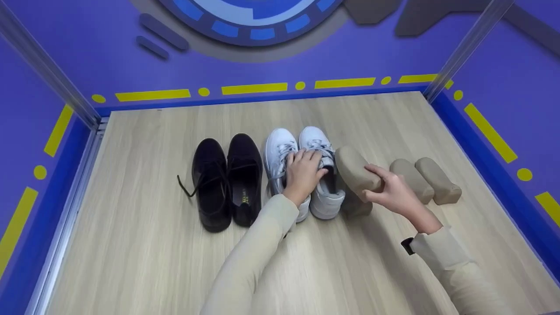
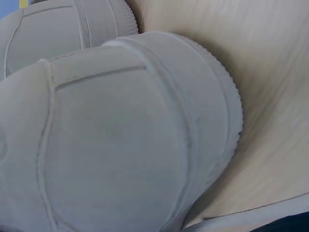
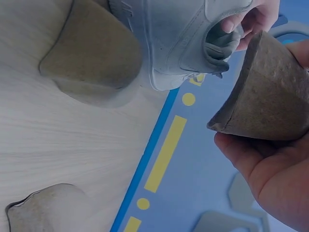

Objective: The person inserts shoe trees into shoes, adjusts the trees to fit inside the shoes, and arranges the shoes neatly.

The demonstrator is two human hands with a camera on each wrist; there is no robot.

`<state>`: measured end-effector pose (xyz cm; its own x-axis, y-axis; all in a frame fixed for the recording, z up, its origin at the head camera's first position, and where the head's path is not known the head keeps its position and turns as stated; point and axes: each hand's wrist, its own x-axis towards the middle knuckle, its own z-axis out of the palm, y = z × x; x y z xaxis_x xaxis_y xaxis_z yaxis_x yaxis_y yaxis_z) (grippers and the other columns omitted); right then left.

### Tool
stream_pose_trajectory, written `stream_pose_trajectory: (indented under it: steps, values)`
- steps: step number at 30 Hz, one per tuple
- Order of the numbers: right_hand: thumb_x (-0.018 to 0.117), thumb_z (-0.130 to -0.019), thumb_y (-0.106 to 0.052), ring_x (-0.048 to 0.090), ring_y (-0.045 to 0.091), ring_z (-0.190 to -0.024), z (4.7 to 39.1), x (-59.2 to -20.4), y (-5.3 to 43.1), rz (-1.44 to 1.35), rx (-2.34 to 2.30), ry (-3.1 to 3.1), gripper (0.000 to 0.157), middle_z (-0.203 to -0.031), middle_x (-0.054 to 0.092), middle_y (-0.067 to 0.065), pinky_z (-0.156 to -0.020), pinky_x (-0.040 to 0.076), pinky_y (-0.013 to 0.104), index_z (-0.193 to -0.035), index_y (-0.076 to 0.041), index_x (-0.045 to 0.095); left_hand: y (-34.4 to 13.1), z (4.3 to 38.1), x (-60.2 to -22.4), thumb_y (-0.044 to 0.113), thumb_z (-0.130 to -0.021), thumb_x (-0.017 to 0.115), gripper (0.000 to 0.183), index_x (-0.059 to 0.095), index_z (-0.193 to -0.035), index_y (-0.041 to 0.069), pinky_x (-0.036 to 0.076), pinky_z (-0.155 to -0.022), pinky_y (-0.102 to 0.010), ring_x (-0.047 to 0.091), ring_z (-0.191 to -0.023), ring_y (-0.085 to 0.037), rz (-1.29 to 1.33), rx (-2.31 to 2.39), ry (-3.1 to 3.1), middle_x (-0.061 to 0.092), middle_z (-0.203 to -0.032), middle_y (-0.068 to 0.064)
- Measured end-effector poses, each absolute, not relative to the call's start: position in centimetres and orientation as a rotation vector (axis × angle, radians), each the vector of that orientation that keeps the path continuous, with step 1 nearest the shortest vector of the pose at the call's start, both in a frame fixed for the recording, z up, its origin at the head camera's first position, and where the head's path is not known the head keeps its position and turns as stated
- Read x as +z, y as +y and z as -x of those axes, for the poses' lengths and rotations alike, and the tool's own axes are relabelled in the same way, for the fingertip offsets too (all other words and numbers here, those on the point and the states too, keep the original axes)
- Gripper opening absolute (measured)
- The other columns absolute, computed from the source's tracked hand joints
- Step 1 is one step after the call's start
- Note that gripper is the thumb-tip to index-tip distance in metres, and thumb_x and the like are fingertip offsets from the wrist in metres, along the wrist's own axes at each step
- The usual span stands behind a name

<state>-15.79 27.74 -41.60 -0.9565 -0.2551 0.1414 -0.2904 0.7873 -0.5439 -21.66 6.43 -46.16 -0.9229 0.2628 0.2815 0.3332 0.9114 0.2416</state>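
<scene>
Two white sneakers stand side by side in the head view, a left one (image 1: 276,146) and a right one (image 1: 328,203). My left hand (image 1: 302,173) lies over their laces, its thumb at the opening of the right sneaker. Seen from the right wrist, its thumb and fingers (image 3: 234,23) are at that sneaker's tongue. My right hand (image 1: 396,192) grips a tan, toe-shaped shoe insert (image 1: 355,166), raised just right of the sneakers. Its thumb and fingers are on opposite sides of the insert (image 3: 270,92). Another tan insert (image 1: 358,206) lies below, partly hidden.
Black lace-up shoes (image 1: 211,175) stand left of the sneakers, one lace hanging out. Two more tan inserts (image 1: 411,177) (image 1: 438,179) lie at the right. Blue-purple walls (image 1: 245,72) enclose the wood-grain board (image 1: 144,262) at the back and sides.
</scene>
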Motion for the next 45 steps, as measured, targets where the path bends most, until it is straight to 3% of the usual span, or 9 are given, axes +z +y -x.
stream_pose_trajectory:
  steps: [14,25,30,36,45]
  values:
    - [0.068,-0.066,-0.014,0.056,0.017,-0.078,14.8,-40.5,27.3,-0.545,0.879,-2.942,0.055,-0.109,0.061,0.017,-0.067,0.046,0.031,-0.118,-0.003,0.054,6.6,22.0,-46.3,0.039,-0.081,0.055,0.030,0.062,-0.106,0.023,0.034,-0.089,-0.034,0.052,-0.105,-0.014,0.452,-0.374,-2.693,0.064,-0.104,0.008]
    - [0.067,-0.065,-0.014,0.055,0.013,-0.076,14.2,-40.6,27.2,-0.593,0.846,-2.958,0.053,-0.105,0.063,0.014,-0.065,0.046,0.027,-0.115,-0.005,0.056,6.3,22.7,-46.4,0.028,-0.079,0.057,0.022,0.065,-0.097,0.018,0.038,-0.090,-0.029,0.052,-0.101,-0.015,0.603,-0.236,-2.561,0.060,-0.108,0.004]
    - [0.068,-0.065,-0.015,0.056,0.013,-0.078,13.9,-40.6,27.1,-0.604,0.834,-2.956,0.053,-0.106,0.063,0.014,-0.066,0.047,0.029,-0.115,-0.005,0.056,6.6,22.7,-46.6,0.019,-0.077,0.057,0.016,0.066,-0.089,0.015,0.042,-0.084,-0.026,0.055,-0.092,-0.015,0.650,-0.265,-2.448,0.061,-0.099,0.003]
    - [0.068,-0.065,-0.016,0.056,0.011,-0.075,13.9,-40.4,26.8,-0.652,0.799,-2.952,0.052,-0.105,0.063,0.012,-0.065,0.047,0.028,-0.115,-0.005,0.056,6.9,22.9,-46.0,0.019,-0.078,0.057,0.011,0.066,-0.079,0.014,0.047,-0.072,-0.024,0.058,-0.081,-0.014,0.641,-0.288,-2.483,0.065,-0.083,0.004]
    - [0.067,-0.066,-0.017,0.059,0.015,-0.086,13.6,-39.9,26.3,-0.666,0.773,-3.012,0.054,-0.111,0.062,0.011,-0.071,0.048,0.033,-0.117,-0.006,0.055,6.9,23.1,-44.9,0.022,-0.082,0.054,0.015,0.063,-0.072,0.015,0.049,-0.056,-0.030,0.062,-0.068,-0.018,0.624,-0.301,-2.664,0.066,-0.071,0.002]
